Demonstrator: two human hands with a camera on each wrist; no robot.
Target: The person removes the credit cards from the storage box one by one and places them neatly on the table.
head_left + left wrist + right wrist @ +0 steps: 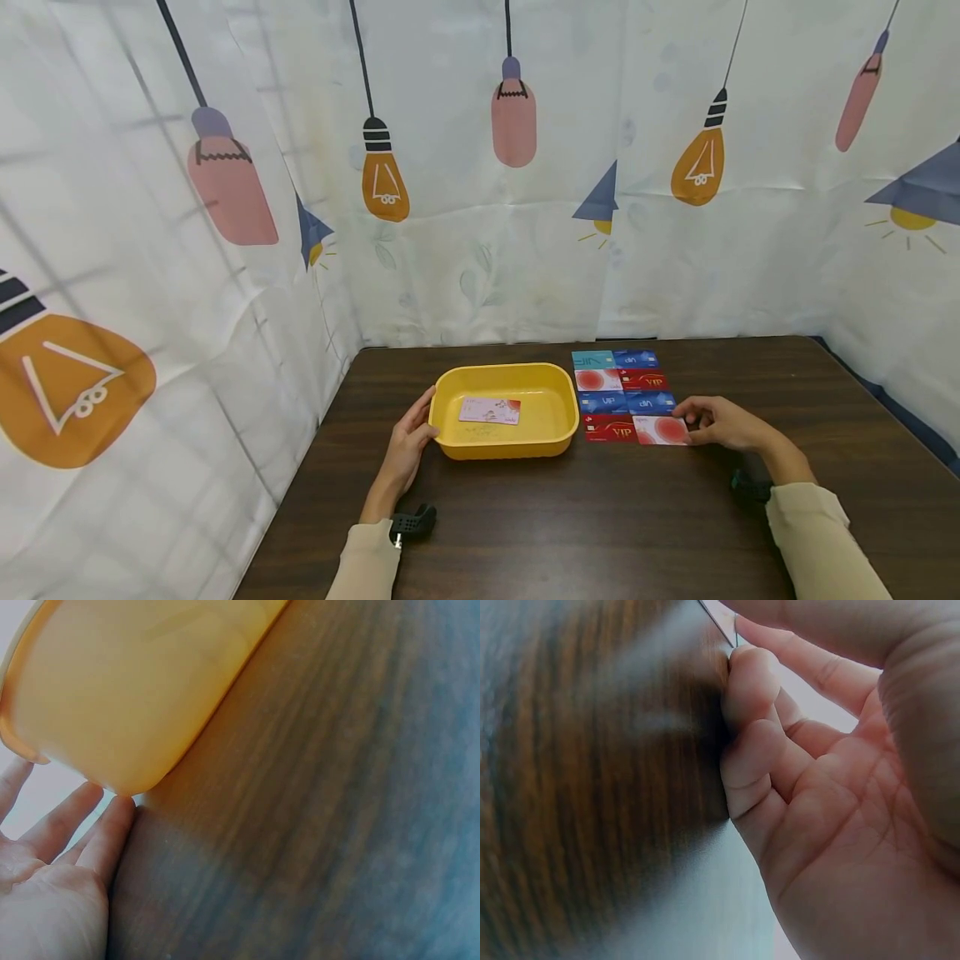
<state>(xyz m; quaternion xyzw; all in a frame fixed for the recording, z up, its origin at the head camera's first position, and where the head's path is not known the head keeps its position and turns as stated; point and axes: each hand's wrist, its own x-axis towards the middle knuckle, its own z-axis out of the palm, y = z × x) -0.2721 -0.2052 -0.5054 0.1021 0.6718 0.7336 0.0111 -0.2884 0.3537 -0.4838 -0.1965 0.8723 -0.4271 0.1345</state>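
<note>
My left hand (406, 446) is at the left end of a yellow plastic basin (501, 450), its fairly straight fingers touching the end wall. In the left wrist view the fingertips (112, 806) meet the basin's rounded corner. A pale pink printed card (489, 410) lies inside the basin. My right hand (722, 425) pinches the right edge of a white card with a red round pattern (660, 430), at the near right corner of a card grid. In the right wrist view the other fingers (754, 750) are curled against the table, and only a thin card edge shows.
Beside the basin, several cards lie edge to edge in two columns: a teal card (592, 360), blue cards (650, 403), red VIP cards (610, 428) and another white-and-red card (597, 380). The dark wooden table (555, 533) meets a lamp-patterned curtain (480, 275) behind.
</note>
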